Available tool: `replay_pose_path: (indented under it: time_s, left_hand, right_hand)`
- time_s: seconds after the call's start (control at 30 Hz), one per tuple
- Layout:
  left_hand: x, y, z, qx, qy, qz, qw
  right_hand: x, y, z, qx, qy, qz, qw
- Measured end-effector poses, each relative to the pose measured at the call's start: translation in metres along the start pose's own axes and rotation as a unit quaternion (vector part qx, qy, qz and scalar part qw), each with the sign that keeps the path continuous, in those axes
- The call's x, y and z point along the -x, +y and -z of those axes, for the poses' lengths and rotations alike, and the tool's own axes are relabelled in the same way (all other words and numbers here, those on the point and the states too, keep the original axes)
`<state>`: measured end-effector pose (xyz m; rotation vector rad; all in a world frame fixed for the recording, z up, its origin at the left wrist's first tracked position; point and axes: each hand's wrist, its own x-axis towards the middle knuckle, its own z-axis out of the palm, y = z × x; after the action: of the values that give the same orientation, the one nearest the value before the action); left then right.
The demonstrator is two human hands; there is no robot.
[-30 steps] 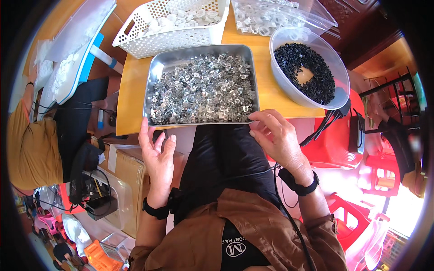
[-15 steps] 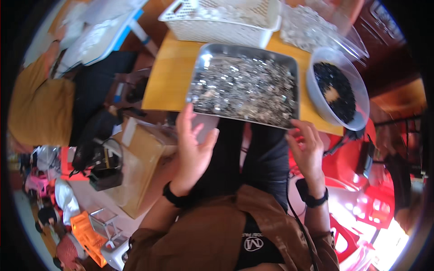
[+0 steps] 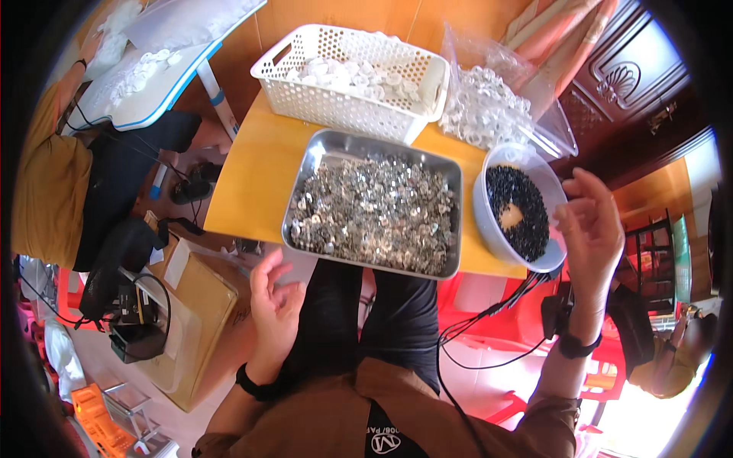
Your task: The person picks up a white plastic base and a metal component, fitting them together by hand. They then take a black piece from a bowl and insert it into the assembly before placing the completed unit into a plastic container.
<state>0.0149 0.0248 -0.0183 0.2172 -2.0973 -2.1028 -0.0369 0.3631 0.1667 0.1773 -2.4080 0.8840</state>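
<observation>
Overall, a smooth yellow wooden counter (image 3: pixel 248 179) with straight edges fills the middle of a busy room, seen from above by the seated person; directions are clock positions around the metal tray (image 3: pixel 378 146), the task's central container, which rests on the counter's near edge. A dark, glossy carved door (image 3: pixel 615 72) stands at two o'clock, a second table (image 3: pixel 169 90) with white pieces at ten, a co-worker in a mustard top (image 3: pixel 50 206) at nine, a cardboard box (image 3: pixel 210 320) at eight, and a bright red plastic seat (image 3: pixel 481 301) between four and five. The tray is shallow and rectangular with rounded corners, its shiny steel holding a gritty jumble of tiny silvery-grey and clear pieces (image 3: pixel 374 214), too small to identify. At twelve o'clock sits a white plastic basket (image 3: pixel 343 108), its walls dotted with round holes, holding flat white pieces. Between one and two, a crinkled clear bag (image 3: pixel 485 111) holds translucent rings. At three, a round, translucent plastic bowl (image 3: pixel 484 210) contains a ring of fine black granules (image 3: pixel 508 181). The left hand (image 3: pixel 276 309) is at seven o'clock, just off the tray's corner, its loosely curled fingers apart. The right hand (image 3: pixel 594 233) is at three, beside the bowl, its fingers bent and apart; whether they touch the rim I cannot tell.
</observation>
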Motion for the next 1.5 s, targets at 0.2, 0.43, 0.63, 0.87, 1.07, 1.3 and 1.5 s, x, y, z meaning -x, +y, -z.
replay_pose_path:
  time_s: [0.2, 0.43, 0.63, 0.87, 1.07, 1.3, 1.5]
  left_hand:
    - [-0.001, -0.014, 0.007, 0.047, -0.029, 0.039, 0.998]
    - [-0.004, -0.007, 0.007, 0.039, -0.050, 0.047, 0.997]
    - [-0.012, -0.007, 0.021, -0.028, -0.046, 0.061, 0.997]
    - [-0.023, -0.011, 0.023, -0.019, -0.034, 0.118, 0.992]
    - [-0.025, -0.023, 0.028, 0.025, -0.039, 0.153, 0.987]
    - [-0.018, -0.027, 0.025, 0.060, -0.057, 0.129, 0.988]
    - [-0.009, -0.027, 0.031, 0.055, -0.044, 0.146, 0.987]
  right_hand:
    - [-0.105, -0.042, -0.053, -0.003, -0.002, 0.134, 0.991]
    - [-0.191, 0.016, -0.177, 0.089, -0.388, 0.149, 0.905]
    - [-0.240, 0.032, -0.266, 0.080, -0.482, 0.132, 0.862]
    - [-0.257, 0.051, -0.318, 0.159, -0.556, 0.098, 0.810]
    - [-0.250, 0.018, -0.275, 0.176, -0.714, -0.071, 0.674]
    - [-0.254, 0.068, -0.262, 0.308, -0.577, 0.100, 0.750]
    - [-0.240, 0.026, -0.237, 0.163, -0.686, -0.094, 0.703]
